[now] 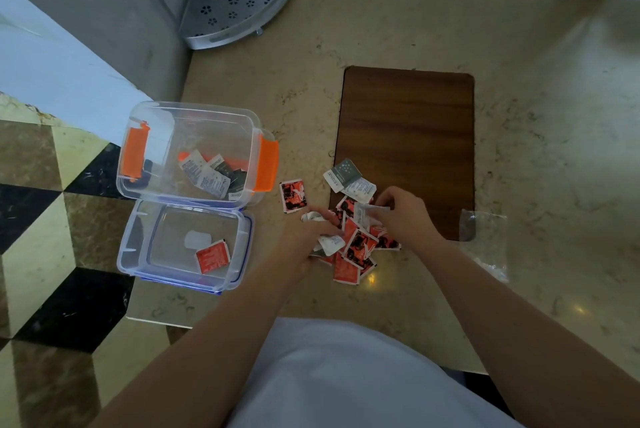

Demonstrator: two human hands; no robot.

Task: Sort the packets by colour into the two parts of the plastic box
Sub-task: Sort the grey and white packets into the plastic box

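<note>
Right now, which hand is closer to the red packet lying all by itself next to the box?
Left. The left hand is just below and right of the lone red packet. The right hand is farther right, across the pile.

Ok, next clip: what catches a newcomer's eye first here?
Both hands, left hand and right hand, dig in a pile of red and white packets at the brown mat's near edge. Left of them, the box with orange clips holds white and dark packets; the lid tray holds one red packet.
</note>
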